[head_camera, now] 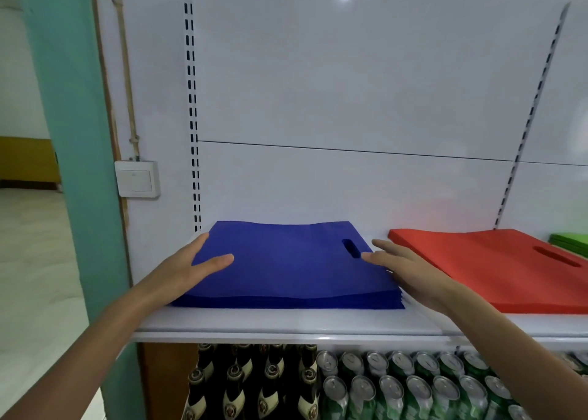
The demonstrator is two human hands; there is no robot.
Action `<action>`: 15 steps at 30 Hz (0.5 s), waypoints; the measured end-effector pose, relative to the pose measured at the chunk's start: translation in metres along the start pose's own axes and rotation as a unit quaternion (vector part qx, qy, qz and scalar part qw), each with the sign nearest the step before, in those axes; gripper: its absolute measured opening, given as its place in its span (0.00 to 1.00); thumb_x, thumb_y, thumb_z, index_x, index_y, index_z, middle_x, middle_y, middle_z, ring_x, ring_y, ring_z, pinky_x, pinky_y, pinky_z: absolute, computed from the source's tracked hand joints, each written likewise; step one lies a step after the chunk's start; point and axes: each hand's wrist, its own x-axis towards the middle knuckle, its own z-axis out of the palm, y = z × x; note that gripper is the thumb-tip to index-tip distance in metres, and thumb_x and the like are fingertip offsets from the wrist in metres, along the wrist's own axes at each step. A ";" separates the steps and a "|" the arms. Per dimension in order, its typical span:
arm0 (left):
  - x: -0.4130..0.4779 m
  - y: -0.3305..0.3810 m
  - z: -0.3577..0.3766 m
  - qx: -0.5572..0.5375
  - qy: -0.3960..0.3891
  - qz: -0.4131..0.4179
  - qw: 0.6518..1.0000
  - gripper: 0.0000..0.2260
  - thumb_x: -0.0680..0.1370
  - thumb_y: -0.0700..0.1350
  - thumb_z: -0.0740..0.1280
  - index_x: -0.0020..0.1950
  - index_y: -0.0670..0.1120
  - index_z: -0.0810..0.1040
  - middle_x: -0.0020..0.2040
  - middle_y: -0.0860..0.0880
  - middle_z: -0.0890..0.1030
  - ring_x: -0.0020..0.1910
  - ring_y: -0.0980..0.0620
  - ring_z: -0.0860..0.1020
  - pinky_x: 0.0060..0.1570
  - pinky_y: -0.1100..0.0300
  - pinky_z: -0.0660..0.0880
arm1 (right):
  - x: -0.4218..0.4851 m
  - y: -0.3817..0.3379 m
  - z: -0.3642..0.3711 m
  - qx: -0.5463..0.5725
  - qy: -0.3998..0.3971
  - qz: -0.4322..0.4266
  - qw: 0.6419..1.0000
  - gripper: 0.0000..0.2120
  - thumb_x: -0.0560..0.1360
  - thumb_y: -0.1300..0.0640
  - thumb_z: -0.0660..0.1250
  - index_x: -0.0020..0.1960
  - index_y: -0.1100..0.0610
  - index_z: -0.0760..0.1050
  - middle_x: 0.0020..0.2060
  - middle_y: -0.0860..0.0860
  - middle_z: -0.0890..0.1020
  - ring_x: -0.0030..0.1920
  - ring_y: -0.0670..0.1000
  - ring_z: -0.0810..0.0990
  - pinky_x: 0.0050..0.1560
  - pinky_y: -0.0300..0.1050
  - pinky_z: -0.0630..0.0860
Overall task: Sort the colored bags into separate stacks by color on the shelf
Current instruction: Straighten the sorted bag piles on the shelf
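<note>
A stack of blue bags (286, 267) lies flat on the white shelf (286, 325), left of centre, its handle slot toward the right. My left hand (191, 268) rests against the stack's left edge, fingers spread, thumb on the top bag. My right hand (402, 267) lies at the stack's right edge, fingers apart, holding nothing. A stack of red bags (483, 267) sits to the right, apart from the blue one. Part of a green stack (571, 243) shows at the far right edge.
Below the shelf stand dark bottles (251, 384) and green cans (413, 384). A white wall switch (137, 179) sits left of the shelf's slotted upright (193, 117). A teal door frame (73, 133) is at the left.
</note>
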 end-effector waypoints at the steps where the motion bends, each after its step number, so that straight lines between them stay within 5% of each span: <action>1: 0.001 0.000 0.000 -0.003 -0.001 0.002 1.000 0.68 0.39 0.82 0.58 0.76 0.55 0.51 0.76 0.57 0.53 0.74 0.56 0.54 0.71 0.56 0.53 | 0.001 0.000 0.002 -0.003 0.001 0.000 1.000 0.29 0.69 0.48 0.73 0.66 0.50 0.68 0.61 0.46 0.75 0.59 0.46 0.76 0.63 0.45 0.72; 2: 0.003 0.000 0.000 -0.006 -0.001 0.003 1.000 0.69 0.39 0.82 0.58 0.76 0.55 0.51 0.76 0.57 0.53 0.74 0.56 0.54 0.71 0.56 0.53 | 0.001 -0.001 0.004 -0.008 -0.003 -0.003 1.000 0.15 0.73 0.53 0.69 0.59 0.49 0.72 0.55 0.45 0.79 0.54 0.44 0.79 0.57 0.41 0.75; 4: 0.005 -0.001 0.001 -0.015 0.002 0.002 1.000 0.68 0.40 0.81 0.60 0.76 0.55 0.52 0.76 0.56 0.54 0.75 0.55 0.54 0.71 0.55 0.53 | 0.001 -0.004 0.008 -0.026 -0.008 -0.011 1.000 0.08 0.76 0.59 0.66 0.55 0.51 0.75 0.51 0.48 0.82 0.50 0.46 0.82 0.55 0.43 0.77; 8: 0.005 -0.003 0.002 -0.009 0.001 0.006 1.000 0.67 0.40 0.81 0.60 0.76 0.54 0.54 0.76 0.55 0.55 0.74 0.54 0.55 0.71 0.54 0.54 | 0.004 -0.004 0.007 -0.017 0.011 0.007 1.000 0.20 0.74 0.60 0.68 0.65 0.59 0.71 0.56 0.52 0.81 0.55 0.52 0.81 0.62 0.51 0.74; 15: 0.008 -0.001 -0.004 -0.025 -0.009 0.007 1.000 0.68 0.38 0.81 0.59 0.75 0.55 0.55 0.75 0.55 0.57 0.74 0.54 0.56 0.71 0.54 0.55 | 0.012 0.001 0.000 0.006 0.049 0.005 0.999 0.35 0.72 0.52 0.71 0.74 0.56 0.59 0.71 0.53 0.66 0.68 0.53 0.68 0.71 0.52 0.64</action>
